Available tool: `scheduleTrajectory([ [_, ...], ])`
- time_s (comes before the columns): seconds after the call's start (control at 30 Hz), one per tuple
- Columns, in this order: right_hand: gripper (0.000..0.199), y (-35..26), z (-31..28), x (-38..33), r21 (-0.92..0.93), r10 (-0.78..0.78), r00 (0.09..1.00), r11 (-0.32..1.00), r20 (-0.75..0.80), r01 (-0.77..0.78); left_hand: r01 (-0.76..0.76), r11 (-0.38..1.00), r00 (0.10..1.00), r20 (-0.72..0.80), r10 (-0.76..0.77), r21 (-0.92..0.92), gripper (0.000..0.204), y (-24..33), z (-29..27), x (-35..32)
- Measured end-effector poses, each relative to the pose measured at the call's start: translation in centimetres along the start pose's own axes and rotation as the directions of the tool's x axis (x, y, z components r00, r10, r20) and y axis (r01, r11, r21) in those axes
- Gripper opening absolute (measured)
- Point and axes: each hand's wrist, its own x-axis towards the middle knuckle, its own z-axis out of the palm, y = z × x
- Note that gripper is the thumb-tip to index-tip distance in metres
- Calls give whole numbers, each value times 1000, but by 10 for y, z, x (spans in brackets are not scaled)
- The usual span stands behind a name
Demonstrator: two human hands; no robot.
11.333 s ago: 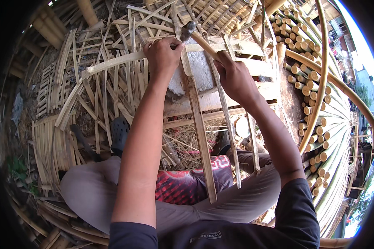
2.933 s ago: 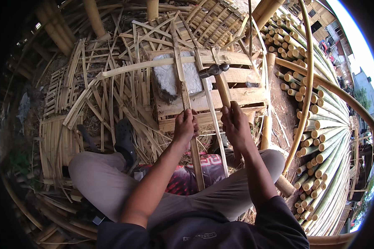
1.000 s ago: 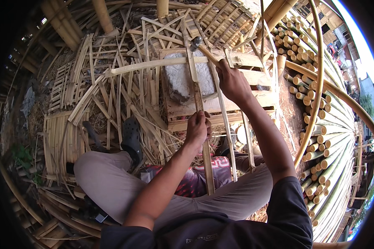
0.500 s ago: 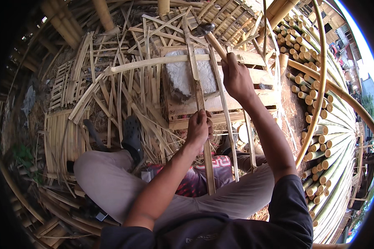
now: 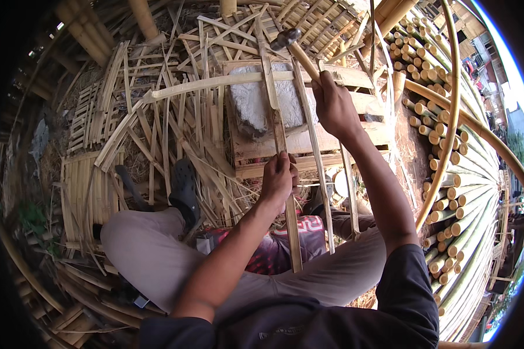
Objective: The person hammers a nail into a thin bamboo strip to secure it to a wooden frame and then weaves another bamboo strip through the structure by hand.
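My left hand [image 5: 279,179] is closed round a long bamboo strip [image 5: 280,136] that runs away from my lap. It crosses over another bamboo strip [image 5: 209,81] lying sideways above a pale stone block [image 5: 251,107]. In my right hand [image 5: 334,103] is a hammer [image 5: 301,56], gripped by its wooden handle, its dark head raised near the far end of the held strip. Further bamboo strips [image 5: 310,125] slant beside the block, below my right hand. The block rests on a low wooden slatted platform [image 5: 251,169].
Bamboo slats [image 5: 206,163] lie in loose piles on the left, near slatted panels [image 5: 93,192]. Stacked bamboo poles [image 5: 454,203] fill the right side, with a curved pole [image 5: 452,116] in front. A patterned cloth [image 5: 300,241] lies between my legs.
The hammer and my right hand have shifted very slightly. My left hand keeps its hold on the strip in nearly the same place.
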Motion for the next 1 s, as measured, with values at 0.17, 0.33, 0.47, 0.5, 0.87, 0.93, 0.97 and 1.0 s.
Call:
scheduleTrajectory([
  [0.17,16,32,19,-2,8,-131,991,991,21,131,39,998,999,36,-37,-55,26,0,5,0],
  [0.33,14,0,8,-5,88,87,993,993,-74,-80,12,999,1000,5,-12,-44,29,-1,4,1],
  [0.47,15,21,17,-3,5,-29,999,1000,25,29,7,1000,1000,13,-7,-20,30,-3,0,4],
  [0.5,16,11,14,-1,43,26,999,999,-35,-25,7,999,1000,25,-6,-32,30,-2,-1,4],
  [0.87,18,4,29,-15,74,216,974,975,-66,-211,18,996,999,50,-13,-87,29,-7,0,5],
  [0.93,17,0,24,-10,79,210,972,976,-101,-203,17,997,999,39,-14,-77,29,-4,0,3],
  [0.97,18,3,27,-11,53,179,975,983,-131,-173,17,997,999,34,-14,-71,29,-3,0,3],
  [1.0,18,4,28,-12,16,170,981,986,-91,-169,23,997,999,31,-21,-71,29,-3,1,2],
])
